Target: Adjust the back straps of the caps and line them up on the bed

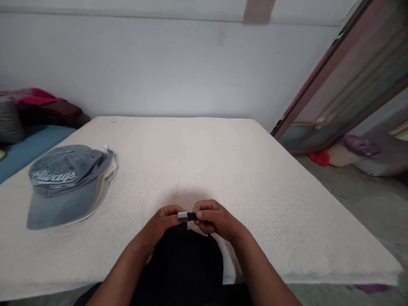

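Note:
A black cap [194, 255] is at the near edge of the table, its crown toward me and its strap side facing away. My left hand [162, 223] is closed, thumb and forefinger pinching the silver metal buckle [182, 217] of the cap's strap. From the buckle a short stretch of black strap [191, 216] runs right into my right hand [215, 219], whose fingers are closed on it. The strap's end is hidden in those fingers. Farther left lies a grey-blue cap [66, 182] with "Always" lettering, stacked over lighter-coloured caps.
A white textured cloth covers the table [216, 157], which reaches back to a pale wall [165, 63]. At left are a blue surface [41, 140] and a grey cushion [9, 119]. On the right stand a framed door [328, 97] and bags [360, 146] on the floor.

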### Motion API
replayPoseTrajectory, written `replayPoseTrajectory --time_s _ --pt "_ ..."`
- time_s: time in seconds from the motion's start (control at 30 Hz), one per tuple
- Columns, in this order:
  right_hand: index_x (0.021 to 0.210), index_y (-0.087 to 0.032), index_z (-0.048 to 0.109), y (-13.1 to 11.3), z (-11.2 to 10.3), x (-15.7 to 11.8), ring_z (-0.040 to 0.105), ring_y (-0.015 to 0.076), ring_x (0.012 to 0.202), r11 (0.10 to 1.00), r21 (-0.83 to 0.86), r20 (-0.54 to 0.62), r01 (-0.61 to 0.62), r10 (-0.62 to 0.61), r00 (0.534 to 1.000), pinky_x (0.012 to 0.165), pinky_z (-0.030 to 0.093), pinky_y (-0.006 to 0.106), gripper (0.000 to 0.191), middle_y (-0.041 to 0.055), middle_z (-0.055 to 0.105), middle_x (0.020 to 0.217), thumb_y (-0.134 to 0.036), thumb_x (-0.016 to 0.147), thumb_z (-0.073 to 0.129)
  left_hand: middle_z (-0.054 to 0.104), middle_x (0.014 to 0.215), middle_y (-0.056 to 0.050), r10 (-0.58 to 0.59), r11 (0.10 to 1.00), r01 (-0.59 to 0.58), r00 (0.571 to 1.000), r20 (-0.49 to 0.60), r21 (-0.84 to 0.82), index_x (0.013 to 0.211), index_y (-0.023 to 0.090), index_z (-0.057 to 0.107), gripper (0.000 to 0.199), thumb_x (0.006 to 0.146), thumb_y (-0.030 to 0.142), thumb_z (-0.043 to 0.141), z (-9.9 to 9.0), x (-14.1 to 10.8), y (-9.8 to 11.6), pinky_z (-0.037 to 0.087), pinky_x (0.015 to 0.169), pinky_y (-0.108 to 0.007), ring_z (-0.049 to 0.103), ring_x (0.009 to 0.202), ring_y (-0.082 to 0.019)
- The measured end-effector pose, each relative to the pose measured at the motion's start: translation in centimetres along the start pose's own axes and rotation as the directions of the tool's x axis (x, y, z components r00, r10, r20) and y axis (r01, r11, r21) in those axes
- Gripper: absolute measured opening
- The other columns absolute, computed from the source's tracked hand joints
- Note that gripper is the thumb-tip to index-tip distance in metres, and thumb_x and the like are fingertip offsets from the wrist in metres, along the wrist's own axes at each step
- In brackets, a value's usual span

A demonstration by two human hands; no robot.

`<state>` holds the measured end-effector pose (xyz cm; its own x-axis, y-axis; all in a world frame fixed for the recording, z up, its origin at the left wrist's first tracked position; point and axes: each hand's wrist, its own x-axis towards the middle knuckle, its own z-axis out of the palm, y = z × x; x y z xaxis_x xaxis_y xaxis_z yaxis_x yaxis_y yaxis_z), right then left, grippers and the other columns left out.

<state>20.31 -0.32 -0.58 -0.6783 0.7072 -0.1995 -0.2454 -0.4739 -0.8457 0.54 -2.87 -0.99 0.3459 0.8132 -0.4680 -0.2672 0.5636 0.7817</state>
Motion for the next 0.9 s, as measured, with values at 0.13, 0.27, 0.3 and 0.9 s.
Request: replayPoseTrajectory --time_s 0.13,0.27,0.3,0.9 --pt "0.068 -0.014 0.055 0.03 0.12 -0.07 0.035 0.0028 0.039 1.0 -0.012 -0.019 -0.006 0.006 1.0 0.037 0.02 0.017 0.013 -0.0035 0.051 0.056 -0.024 0.074 0.061 0.057 0.052 0.003 -0.022 1.0 0.023 0.999 -0.03 0.004 0.08 0.018 0.068 0.015 0.067 0.026 0.072 0.08 0.05 -0.19 0.03 0.042 -0.017 0.046 0.042 -0.006" --pt "0.068 -0.014 0.055 -0.11 0.38 -0.15 0.033 0.0032 0.039 1.0 -0.025 -0.027 0.002 -0.003 1.0 0.037 0.021 0.018 0.015 -0.0045 0.049 0.053 -0.026 0.075 0.062 0.057 0.052 0.003 -0.025 0.999 0.026 0.999 -0.025 0.027 0.079 0.017 0.067 0.017 0.066 0.026 0.074 0.22 0.16 -0.26 0.029 0.042 -0.017 0.045 0.041 -0.006" --pt "0.067 -0.014 0.054 -0.16 0.41 -0.17 0.033 0.0033 0.039 1.0 -0.03 -0.027 0.01 -0.011 1.0 0.037 0.021 0.018 0.016 -0.0045 0.049 0.053 -0.026 0.075 0.062 0.057 0.052 0.003 -0.023 0.999 0.024 0.999 -0.033 0.028 0.079 0.017 0.067 0.018 0.065 0.026 0.074 0.23 0.19 -0.26 0.029 0.042 -0.017 0.045 0.041 -0.006" --pt "0.069 -0.016 0.05 0.6 0.78 0.4 0.028 0.0016 0.037 0.992 0.1 -0.065 0.075 -0.069 0.995 0.037 0.016 0.017 0.028 -0.0072 0.046 0.051 -0.036 0.077 0.067 0.06 0.056 0.003 0.023 0.999 -0.023 1.0 -0.019 -0.028 0.079 0.017 0.066 0.02 0.066 0.029 0.076 0.43 0.2 -0.18 0.032 0.044 -0.016 0.048 0.043 -0.006"
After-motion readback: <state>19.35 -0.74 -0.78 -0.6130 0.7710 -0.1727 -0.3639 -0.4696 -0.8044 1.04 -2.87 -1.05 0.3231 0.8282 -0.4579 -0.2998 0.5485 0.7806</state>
